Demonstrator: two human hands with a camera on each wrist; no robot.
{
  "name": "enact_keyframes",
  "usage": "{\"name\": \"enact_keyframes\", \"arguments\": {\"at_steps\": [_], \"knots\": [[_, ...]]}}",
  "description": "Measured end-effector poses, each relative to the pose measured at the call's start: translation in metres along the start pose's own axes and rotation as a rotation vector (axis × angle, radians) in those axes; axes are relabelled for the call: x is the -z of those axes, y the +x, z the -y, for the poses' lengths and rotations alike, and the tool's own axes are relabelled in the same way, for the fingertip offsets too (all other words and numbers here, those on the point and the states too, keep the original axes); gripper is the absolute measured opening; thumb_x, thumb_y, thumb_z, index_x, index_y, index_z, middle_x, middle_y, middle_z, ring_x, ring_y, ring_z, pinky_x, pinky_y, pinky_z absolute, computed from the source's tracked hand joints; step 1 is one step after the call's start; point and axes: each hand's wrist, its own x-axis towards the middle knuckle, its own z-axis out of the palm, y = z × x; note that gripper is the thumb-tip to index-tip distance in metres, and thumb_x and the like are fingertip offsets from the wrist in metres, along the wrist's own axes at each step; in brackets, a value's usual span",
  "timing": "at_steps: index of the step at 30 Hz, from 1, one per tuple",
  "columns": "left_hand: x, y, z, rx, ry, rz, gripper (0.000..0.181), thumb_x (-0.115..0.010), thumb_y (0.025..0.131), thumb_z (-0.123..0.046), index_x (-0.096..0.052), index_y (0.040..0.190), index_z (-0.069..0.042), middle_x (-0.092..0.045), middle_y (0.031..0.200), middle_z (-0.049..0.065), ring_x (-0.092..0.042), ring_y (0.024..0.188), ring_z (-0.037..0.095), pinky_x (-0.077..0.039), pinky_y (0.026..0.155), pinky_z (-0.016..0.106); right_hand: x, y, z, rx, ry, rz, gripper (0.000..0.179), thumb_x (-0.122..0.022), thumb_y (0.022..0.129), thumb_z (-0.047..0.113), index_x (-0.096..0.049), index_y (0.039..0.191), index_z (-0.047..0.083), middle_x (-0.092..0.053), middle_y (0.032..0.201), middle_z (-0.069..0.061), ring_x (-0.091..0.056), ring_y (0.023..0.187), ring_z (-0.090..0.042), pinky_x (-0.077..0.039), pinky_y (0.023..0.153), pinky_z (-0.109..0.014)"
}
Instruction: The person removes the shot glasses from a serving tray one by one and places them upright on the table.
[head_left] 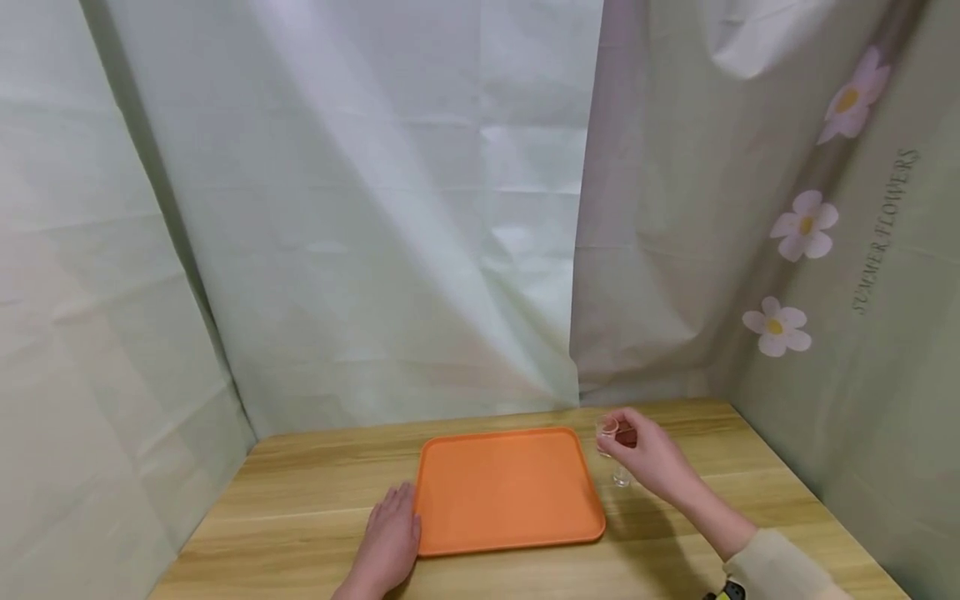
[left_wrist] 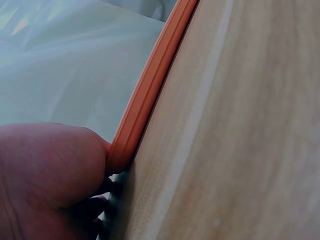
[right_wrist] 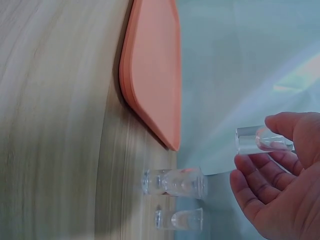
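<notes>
An orange tray point(head_left: 510, 492) lies flat on the wooden table. My left hand point(head_left: 390, 537) rests at its left edge with the fingers stretched forward; in the left wrist view the thumb side touches the tray's rim point(left_wrist: 145, 95). Beyond the tray's right side, my right hand point(head_left: 648, 454) pinches a small clear shot glass point(right_wrist: 250, 141) between thumb and fingers, raised above the table. Below it, more clear shot glasses stand upright on the table: one point(right_wrist: 187, 182) closer to the tray and another point(right_wrist: 187, 220) beside it. In the head view the hand partly hides them.
The wooden table point(head_left: 315, 492) extends around the tray on all sides. Pale curtains point(head_left: 375, 250) hang along the back and both sides, with printed flowers point(head_left: 804, 225) on the right one.
</notes>
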Motion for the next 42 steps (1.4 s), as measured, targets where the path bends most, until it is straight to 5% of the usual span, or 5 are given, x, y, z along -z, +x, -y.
{"name": "enact_keyframes", "arguments": {"at_steps": [14,21,33,42], "knots": [[0.004,0.002,0.000,0.015,0.027,0.030,0.048,-0.063,0.105,-0.005,-0.056,0.146,0.019,-0.056,0.150,0.039,-0.050,0.142,0.061,-0.039,0.115,0.078,0.022,0.002,-0.007,0.015,-0.062,-0.034,0.022,-0.079,0.104,0.020,-0.069,0.118,0.007,-0.073,0.107,-0.004,-0.073,0.102,-0.021,-0.061,0.083,-0.036],[0.000,0.003,0.004,-0.012,0.017,-0.007,0.049,-0.065,0.102,-0.003,-0.057,0.144,0.019,-0.058,0.148,0.039,-0.052,0.140,0.062,-0.039,0.114,0.079,0.036,-0.002,-0.017,-0.002,-0.084,-0.043,0.028,-0.079,0.105,0.022,-0.069,0.124,0.004,-0.074,0.111,-0.006,-0.073,0.104,-0.024,-0.061,0.084,-0.039],[0.000,0.002,0.002,0.005,-0.004,0.025,0.047,-0.056,0.110,-0.007,-0.053,0.149,0.019,-0.055,0.152,0.040,-0.047,0.144,0.062,-0.035,0.117,0.079,0.049,-0.009,-0.041,-0.030,-0.145,-0.067,0.035,-0.078,0.106,0.026,-0.069,0.127,-0.001,-0.075,0.117,-0.013,-0.074,0.108,-0.034,-0.063,0.086,-0.049],[-0.006,0.001,0.007,-0.021,0.030,-0.011,0.048,-0.066,0.101,-0.003,-0.058,0.144,0.018,-0.059,0.148,0.039,-0.052,0.140,0.062,-0.040,0.113,0.079,0.050,-0.013,-0.063,-0.091,-0.161,-0.039,0.029,-0.078,0.104,0.021,-0.068,0.119,-0.002,-0.076,0.112,-0.012,-0.074,0.108,-0.035,-0.062,0.089,-0.049]]}}
